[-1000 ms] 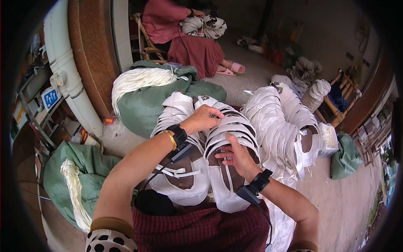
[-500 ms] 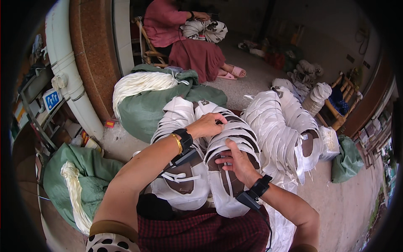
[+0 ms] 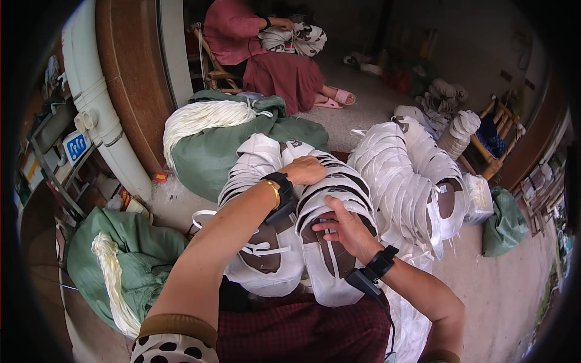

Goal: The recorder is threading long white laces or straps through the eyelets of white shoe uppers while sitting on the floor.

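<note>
Left hand (image 3: 306, 171) curled over shoe uppers (image 3: 342, 184), right hand (image 3: 351, 233) loosely spread

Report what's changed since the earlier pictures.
The left hand has turned and curled, fingertips now hidden; its forearm has swung rightward, with a white loop now showing beside it. The right hand stays at the white-and-brown stack.

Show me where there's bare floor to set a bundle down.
Bare paving shows at right, between the small green sack and the right forearm. A smaller patch lies between the drainpipe and the cord-draped green sacks. Crowded: the lap, where the left hand and right hand are over nested white shoe uppers.
</note>
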The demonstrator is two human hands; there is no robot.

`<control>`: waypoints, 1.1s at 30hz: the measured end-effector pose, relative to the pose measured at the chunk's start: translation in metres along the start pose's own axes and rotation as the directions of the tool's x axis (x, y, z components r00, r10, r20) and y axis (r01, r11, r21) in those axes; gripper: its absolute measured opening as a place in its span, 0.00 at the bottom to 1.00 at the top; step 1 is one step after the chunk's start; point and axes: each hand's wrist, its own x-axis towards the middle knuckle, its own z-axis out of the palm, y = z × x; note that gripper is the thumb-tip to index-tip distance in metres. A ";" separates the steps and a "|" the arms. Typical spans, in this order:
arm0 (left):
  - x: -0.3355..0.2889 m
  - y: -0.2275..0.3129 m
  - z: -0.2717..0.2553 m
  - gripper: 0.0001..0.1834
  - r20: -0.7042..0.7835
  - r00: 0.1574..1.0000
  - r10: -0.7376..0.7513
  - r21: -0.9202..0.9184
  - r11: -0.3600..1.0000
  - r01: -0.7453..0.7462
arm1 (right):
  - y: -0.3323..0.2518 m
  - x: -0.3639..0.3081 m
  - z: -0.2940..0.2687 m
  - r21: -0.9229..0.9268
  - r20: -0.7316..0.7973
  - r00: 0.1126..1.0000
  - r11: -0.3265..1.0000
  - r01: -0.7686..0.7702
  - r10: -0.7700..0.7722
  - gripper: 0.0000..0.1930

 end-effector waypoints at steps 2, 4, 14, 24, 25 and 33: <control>0.006 0.000 -0.003 0.23 -0.018 0.995 0.103 -0.054 0.993 -0.103 | 0.001 0.003 -0.001 -0.001 -0.043 0.999 1.000 -0.029 0.029 0.38; 0.004 0.000 -0.008 0.23 0.123 0.986 -0.116 -0.337 0.929 0.151 | 0.002 0.005 0.000 0.000 -0.064 0.997 0.999 -0.039 0.039 0.38; -0.001 0.002 -0.027 0.45 0.242 0.878 -0.414 -0.697 0.555 0.454 | 0.000 -0.005 0.008 0.008 -0.045 0.999 1.000 0.012 -0.011 0.32; 0.026 0.013 -0.030 0.48 0.363 0.854 -0.372 -0.471 0.717 0.513 | -0.001 0.002 0.005 0.030 -0.037 0.999 0.999 0.017 -0.016 0.39; 0.024 0.009 -0.031 0.49 0.324 0.876 -0.358 -0.472 0.741 0.477 | -0.001 0.003 0.006 0.031 -0.034 0.999 0.999 0.015 -0.014 0.39; 0.009 0.008 -0.015 0.47 0.176 0.933 -0.312 -0.731 0.593 0.337 | -0.014 -0.028 0.002 0.030 -0.014 0.999 0.999 0.045 -0.044 0.31</control>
